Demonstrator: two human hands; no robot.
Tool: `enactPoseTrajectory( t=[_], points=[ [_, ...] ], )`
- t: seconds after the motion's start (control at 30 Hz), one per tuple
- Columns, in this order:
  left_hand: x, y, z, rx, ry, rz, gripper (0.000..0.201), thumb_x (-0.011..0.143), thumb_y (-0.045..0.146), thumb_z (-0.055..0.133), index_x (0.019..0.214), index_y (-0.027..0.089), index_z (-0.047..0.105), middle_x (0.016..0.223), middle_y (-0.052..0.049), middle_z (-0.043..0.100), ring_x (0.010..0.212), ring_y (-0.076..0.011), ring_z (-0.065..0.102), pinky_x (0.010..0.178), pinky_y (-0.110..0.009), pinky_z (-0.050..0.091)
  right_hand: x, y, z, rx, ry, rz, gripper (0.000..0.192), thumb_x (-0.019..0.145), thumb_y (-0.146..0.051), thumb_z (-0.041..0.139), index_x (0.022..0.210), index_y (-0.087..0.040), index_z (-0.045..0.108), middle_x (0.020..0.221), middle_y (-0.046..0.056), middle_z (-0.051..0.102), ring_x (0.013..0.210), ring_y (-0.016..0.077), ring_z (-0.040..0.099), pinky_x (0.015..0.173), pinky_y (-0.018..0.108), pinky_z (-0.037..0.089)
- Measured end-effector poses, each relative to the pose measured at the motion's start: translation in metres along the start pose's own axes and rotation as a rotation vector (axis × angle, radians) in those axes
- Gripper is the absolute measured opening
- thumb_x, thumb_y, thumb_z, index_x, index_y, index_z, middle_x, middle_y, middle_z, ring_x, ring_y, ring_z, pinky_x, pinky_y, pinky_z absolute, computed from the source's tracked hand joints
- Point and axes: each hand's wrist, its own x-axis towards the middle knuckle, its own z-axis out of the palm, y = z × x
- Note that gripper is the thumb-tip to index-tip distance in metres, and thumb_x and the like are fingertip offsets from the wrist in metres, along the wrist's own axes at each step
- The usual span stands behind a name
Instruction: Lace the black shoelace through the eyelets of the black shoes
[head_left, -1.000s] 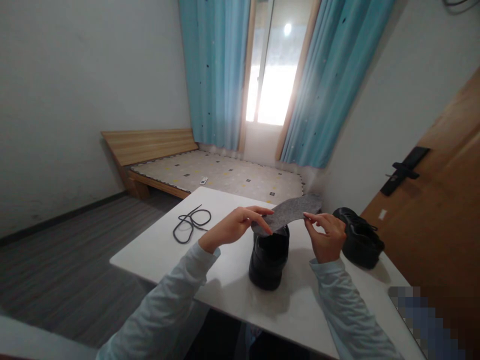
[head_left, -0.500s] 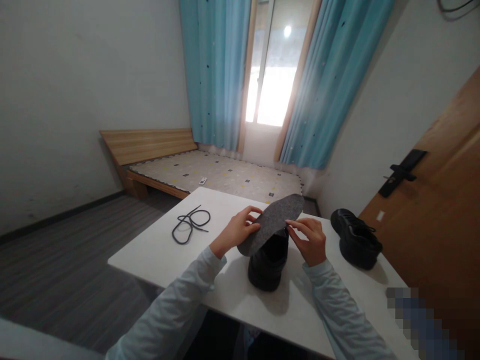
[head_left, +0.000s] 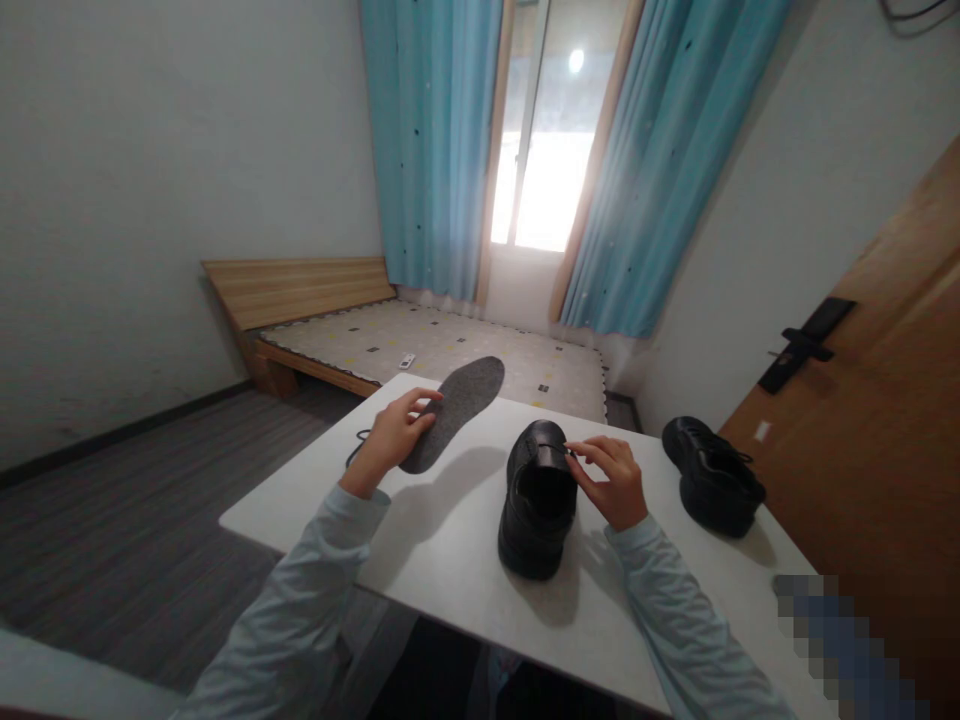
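Note:
A grey felt-like insole [head_left: 461, 405] is held above the left part of the table by my left hand [head_left: 397, 435], fingers closed on its left edge. In front of me a black shoe [head_left: 534, 530] stands upright on the table, heel toward me, its opening uncovered. My right hand [head_left: 611, 475] pinches the shoe's tongue at its upper right side. Part of a dark shoelace [head_left: 360, 438] shows behind my left hand; the rest of it is hidden.
A second black shoe [head_left: 712, 478], laced, stands at the right of the white table [head_left: 450, 560]. Beyond the table is a bed [head_left: 337, 330] with a small white remote-like object [head_left: 407, 361] on it. A wooden door [head_left: 885, 400] is on the right.
My left hand has carried the insole left, away from above the shoe, uncovering the shoe's opening and covering most of the shoelace. My right hand has stayed at the shoe.

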Motion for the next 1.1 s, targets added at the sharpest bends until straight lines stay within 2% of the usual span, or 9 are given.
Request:
enactPoseTrajectory(
  t=[0.17,0.3,0.43,0.73,0.9,1.1],
  points=[
    [0.003,-0.031,-0.028,0.236,0.102,-0.181,0.034,0.074,0.024,0.053,0.107,0.02,0.058,0.096,-0.006,0.066,0.08,-0.0174,0.063,0.069,-0.025,0.047,0.0,0.001,0.0,0.004,-0.008,0.01,0.016,0.079,-0.019,0.059,0.093,-0.022,0.066,0.078,0.003,0.065,0.072,0.0169,0.059,0.073,0.034,0.042],
    [0.0,-0.05,-0.039,0.342,0.121,-0.259,0.033,0.075,0.024,0.053,0.108,0.021,0.058,0.098,-0.006,0.067,0.082,-0.0179,0.064,0.069,-0.024,0.046,0.001,-0.001,-0.001,0.01,-0.012,0.018,0.015,0.079,-0.019,0.059,0.092,-0.022,0.066,0.076,0.003,0.064,0.07,0.0164,0.058,0.073,0.034,0.042],
    [-0.004,-0.062,-0.038,0.399,0.109,-0.289,0.032,0.076,0.025,0.052,0.108,0.02,0.057,0.098,-0.007,0.067,0.08,-0.0182,0.064,0.067,-0.024,0.046,0.002,-0.002,-0.002,0.006,-0.017,0.013,0.015,0.079,-0.019,0.059,0.091,-0.021,0.066,0.075,0.002,0.064,0.07,0.0163,0.058,0.073,0.034,0.041],
    [-0.009,-0.083,-0.03,0.632,0.039,-0.272,0.032,0.08,0.028,0.049,0.11,0.02,0.053,0.099,-0.008,0.065,0.091,-0.0213,0.061,0.078,-0.029,0.045,0.003,-0.004,-0.002,-0.001,-0.03,0.013,0.014,0.079,-0.018,0.057,0.09,-0.022,0.066,0.076,0.002,0.065,0.072,0.0166,0.059,0.075,0.034,0.041],
    [-0.016,-0.079,-0.028,0.855,-0.05,-0.24,0.032,0.084,0.034,0.042,0.11,0.021,0.054,0.103,-0.012,0.06,0.094,-0.0259,0.059,0.074,-0.032,0.046,0.005,-0.007,-0.003,-0.01,-0.036,0.015,0.013,0.08,-0.019,0.057,0.089,-0.021,0.066,0.075,0.002,0.064,0.071,0.0166,0.058,0.074,0.034,0.04],
    [-0.023,-0.05,-0.027,1.018,-0.038,-0.192,0.033,0.085,0.035,0.041,0.109,0.017,0.055,0.103,-0.015,0.056,0.095,-0.0292,0.055,0.071,-0.034,0.046,0.005,-0.007,-0.002,-0.009,-0.051,0.025,0.011,0.08,-0.019,0.058,0.087,-0.02,0.066,0.075,0.003,0.064,0.07,0.0163,0.058,0.074,0.034,0.04]
  ],
)
